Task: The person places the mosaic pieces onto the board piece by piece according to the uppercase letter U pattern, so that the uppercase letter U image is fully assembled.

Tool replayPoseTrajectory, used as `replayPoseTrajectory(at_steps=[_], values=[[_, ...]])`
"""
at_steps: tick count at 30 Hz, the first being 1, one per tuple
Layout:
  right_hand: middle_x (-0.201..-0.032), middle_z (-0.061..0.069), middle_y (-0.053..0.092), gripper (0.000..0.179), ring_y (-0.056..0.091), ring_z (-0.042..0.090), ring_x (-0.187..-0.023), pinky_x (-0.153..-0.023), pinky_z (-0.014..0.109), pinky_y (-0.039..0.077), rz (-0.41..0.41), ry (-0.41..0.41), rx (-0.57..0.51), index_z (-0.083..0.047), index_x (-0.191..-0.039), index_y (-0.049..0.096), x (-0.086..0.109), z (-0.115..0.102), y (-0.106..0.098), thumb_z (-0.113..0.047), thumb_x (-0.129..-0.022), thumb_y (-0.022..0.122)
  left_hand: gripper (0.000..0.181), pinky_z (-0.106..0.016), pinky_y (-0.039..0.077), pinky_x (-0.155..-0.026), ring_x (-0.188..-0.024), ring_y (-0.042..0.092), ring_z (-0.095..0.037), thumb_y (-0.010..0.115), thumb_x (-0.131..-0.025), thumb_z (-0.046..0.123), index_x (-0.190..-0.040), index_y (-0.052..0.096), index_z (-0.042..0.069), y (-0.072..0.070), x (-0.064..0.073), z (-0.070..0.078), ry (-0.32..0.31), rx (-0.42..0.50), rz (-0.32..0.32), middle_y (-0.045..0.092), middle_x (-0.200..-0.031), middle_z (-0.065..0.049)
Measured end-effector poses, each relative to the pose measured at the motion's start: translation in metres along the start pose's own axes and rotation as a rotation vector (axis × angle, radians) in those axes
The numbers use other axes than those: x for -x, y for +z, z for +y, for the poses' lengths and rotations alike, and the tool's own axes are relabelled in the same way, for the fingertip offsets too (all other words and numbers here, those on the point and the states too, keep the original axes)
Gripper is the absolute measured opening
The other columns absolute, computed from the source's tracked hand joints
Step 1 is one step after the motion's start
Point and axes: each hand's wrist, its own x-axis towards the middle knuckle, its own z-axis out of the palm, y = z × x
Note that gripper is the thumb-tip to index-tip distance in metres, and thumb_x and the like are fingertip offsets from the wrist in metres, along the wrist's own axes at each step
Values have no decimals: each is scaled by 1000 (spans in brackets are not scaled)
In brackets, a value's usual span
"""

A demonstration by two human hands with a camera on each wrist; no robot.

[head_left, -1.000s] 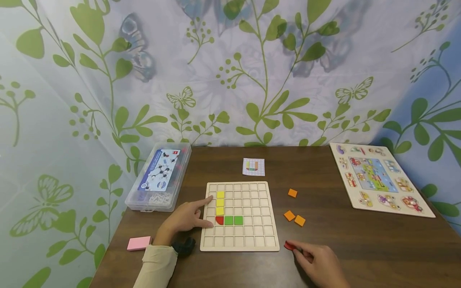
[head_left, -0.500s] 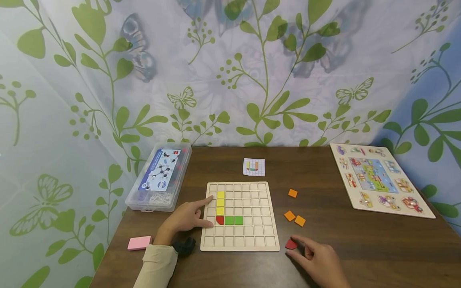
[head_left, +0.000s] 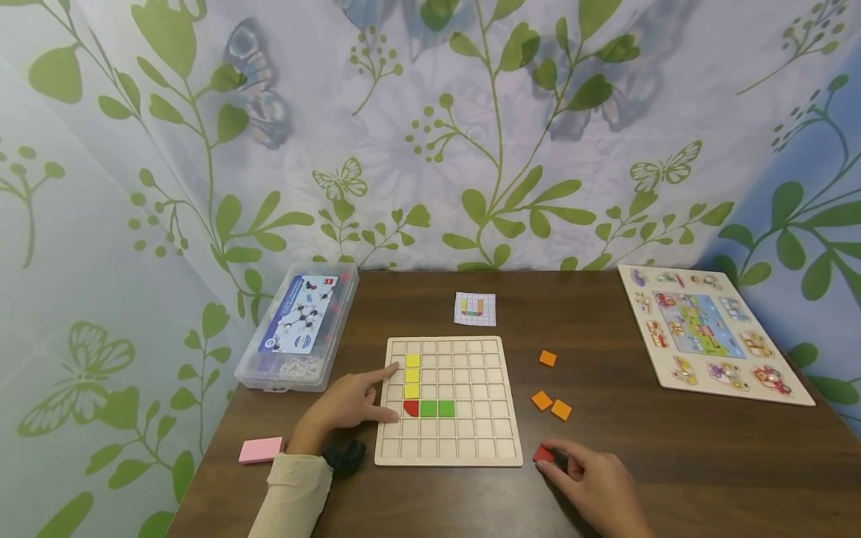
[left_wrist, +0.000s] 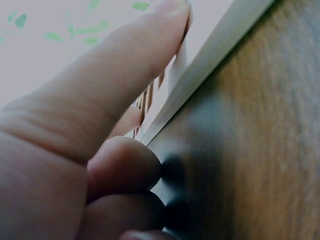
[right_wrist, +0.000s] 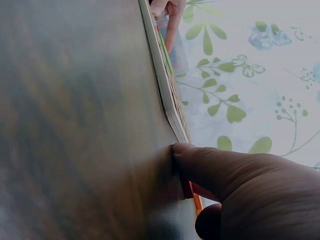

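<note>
A pale wooden grid board lies on the table, holding three yellow squares, a red quarter-circle piece and two green squares. My left hand touches the board's left edge with thumb and forefinger stretched out; in the left wrist view its other fingers bend beside the board's side. Right of the board's near corner, my right hand pinches a second red piece between thumb and forefinger, low at the table. In the right wrist view the thumb partly hides that red piece.
Several loose orange squares lie right of the board. Behind it is a small pattern card. A clear plastic case stands at the left, near a pink block. A picture puzzle board lies at the far right.
The red piece in my right hand has turned between thumb and forefinger, its face coming into view and then rotating. My left hand has stayed at the board's edge.
</note>
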Motion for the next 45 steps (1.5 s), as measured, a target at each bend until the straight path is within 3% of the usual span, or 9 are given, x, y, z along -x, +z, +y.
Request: replayPoseTrajectory(at_steps=[8,21,40,45], values=[[-56,-20,26,19,22,-2,-51,-50,23,21,-10,-3,9,-32,-93,75,-1,-2,0,-44,-82,85,90,-28,29,-52,-52,34,-12,85,-80,50,-157,44,27,-2,1,1,10,23,4,40,-58,5],[-54,-20,28,19,25,-1,-48,-49,22,26,-15,-32,-25,-25,-97,80,-7,-2,-1,-33,-82,87,90,-27,29,-52,-50,32,-11,84,-80,52,-157,43,30,0,0,-1,14,19,3,39,-57,6],[-60,-27,28,20,25,-8,-51,-48,19,28,23,-298,-133,-28,-99,78,-28,5,4,-25,-81,87,89,-28,28,-52,-51,33,-11,84,-81,51,-157,43,29,-2,1,0,6,2,-4,40,-57,5],[-58,-27,29,18,26,-7,-50,-49,19,29,-45,-320,-138,-30,-101,78,-35,2,5,-29,-85,85,89,-28,29,-52,-52,33,-12,84,-81,50,-157,44,29,-2,1,1,0,5,-3,39,-58,5]])
